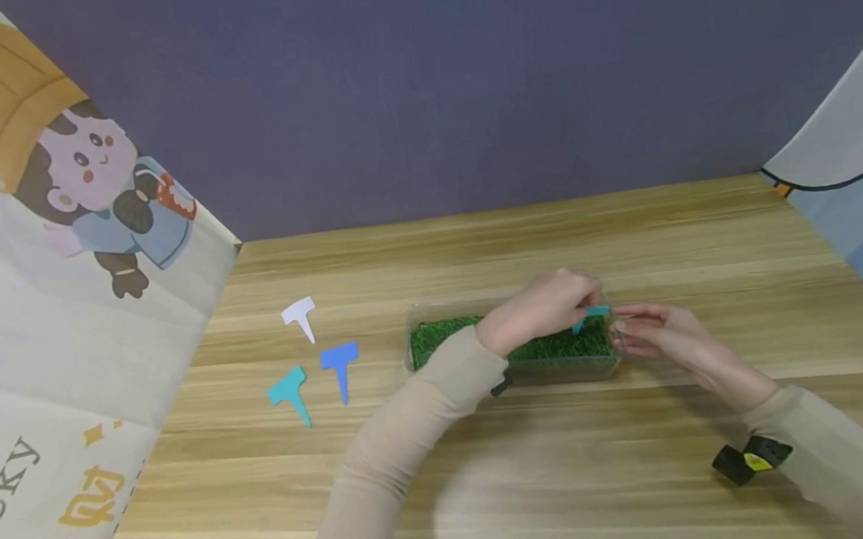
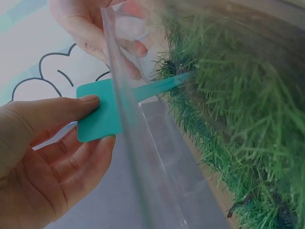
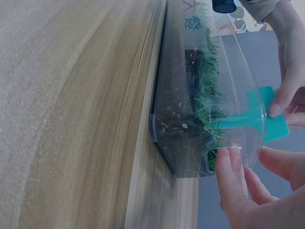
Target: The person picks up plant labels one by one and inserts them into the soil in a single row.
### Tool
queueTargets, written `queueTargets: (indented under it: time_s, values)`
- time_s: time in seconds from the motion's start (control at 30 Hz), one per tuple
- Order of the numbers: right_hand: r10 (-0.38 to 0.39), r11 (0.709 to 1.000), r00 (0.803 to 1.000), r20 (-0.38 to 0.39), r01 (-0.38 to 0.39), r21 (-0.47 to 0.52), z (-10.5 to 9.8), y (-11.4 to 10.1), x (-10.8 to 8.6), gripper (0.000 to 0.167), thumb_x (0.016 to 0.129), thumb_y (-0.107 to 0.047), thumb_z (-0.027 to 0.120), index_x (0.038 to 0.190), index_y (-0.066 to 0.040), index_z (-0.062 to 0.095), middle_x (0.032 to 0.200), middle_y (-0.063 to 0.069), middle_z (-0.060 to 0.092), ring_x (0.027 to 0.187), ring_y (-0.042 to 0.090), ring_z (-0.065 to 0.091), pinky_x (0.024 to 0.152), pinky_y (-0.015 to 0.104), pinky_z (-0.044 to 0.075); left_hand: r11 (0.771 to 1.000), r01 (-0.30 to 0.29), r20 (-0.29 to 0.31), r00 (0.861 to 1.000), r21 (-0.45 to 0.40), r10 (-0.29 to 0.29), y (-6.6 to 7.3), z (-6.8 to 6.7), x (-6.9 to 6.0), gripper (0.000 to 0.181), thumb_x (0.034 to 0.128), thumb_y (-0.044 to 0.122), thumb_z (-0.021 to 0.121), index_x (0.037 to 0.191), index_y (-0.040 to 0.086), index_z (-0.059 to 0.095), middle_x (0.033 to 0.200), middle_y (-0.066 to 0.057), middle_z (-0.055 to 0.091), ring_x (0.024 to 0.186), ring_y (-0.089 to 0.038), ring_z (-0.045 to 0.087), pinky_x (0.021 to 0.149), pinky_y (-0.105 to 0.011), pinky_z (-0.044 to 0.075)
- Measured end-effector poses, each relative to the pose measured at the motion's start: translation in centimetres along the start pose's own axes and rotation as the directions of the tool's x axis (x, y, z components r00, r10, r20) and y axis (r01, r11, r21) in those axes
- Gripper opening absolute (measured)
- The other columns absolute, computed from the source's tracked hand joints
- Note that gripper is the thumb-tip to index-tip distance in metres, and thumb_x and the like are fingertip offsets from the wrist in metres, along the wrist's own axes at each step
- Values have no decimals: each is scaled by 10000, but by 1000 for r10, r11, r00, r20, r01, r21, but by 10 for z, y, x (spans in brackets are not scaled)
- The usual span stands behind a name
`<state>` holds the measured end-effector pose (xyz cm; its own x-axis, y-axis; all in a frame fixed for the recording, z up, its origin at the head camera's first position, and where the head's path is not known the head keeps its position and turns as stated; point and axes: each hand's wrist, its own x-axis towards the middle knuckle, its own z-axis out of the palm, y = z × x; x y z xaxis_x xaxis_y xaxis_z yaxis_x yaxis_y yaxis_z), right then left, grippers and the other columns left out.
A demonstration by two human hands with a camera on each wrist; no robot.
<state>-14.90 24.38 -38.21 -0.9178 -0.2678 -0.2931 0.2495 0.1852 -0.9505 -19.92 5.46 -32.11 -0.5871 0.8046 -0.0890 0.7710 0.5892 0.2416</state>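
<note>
Your left hand [image 2: 52, 157] pinches the T-shaped marker [image 2: 100, 112] by its head, stem reaching the grass [image 1: 557, 345]; your right hand [image 1: 673, 338] touches the clear box [image 1: 559, 370] at its right end, grip unclear; white [image 1: 300, 310], blue [image 1: 340, 357] and teal tags [image 1: 288, 387] lie leftward.

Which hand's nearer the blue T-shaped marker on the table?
Left. The left hand is over the clear box, right of the blue marker; the right hand is farther right, at the box's right end.
</note>
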Motion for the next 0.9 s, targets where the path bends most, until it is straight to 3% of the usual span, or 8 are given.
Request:
queueTargets:
  time_s: [0.4,0.63,0.9]
  values:
    - [16,1000,999,-42,-15,23,28,3,-27,636,875,-237,557,1316,111,258,971,-46,637,868,74,614,796,244,484,1000,-1,37,999,-5,1,12,9,-22,133,909,103,469,852,111,590,747,63,537,601,-44,474,530,-128,369]
    - [23,1000,999,-37,-23,19,27,2,-28,635,880,-246,548,1320,106,255,989,-37,632,869,61,610,798,242,483,1000,-5,36,999,20,5,13,10,-20,132,905,81,464,837,117,571,749,52,522,592,-47,428,518,-132,332]
    - [36,999,999,-36,-36,2,27,2,-27,637,880,-258,546,1328,93,259,1024,-7,622,874,56,608,802,248,483,999,12,37,999,35,-13,14,10,-20,106,895,94,496,853,127,587,778,66,543,634,-43,466,545,-130,362]
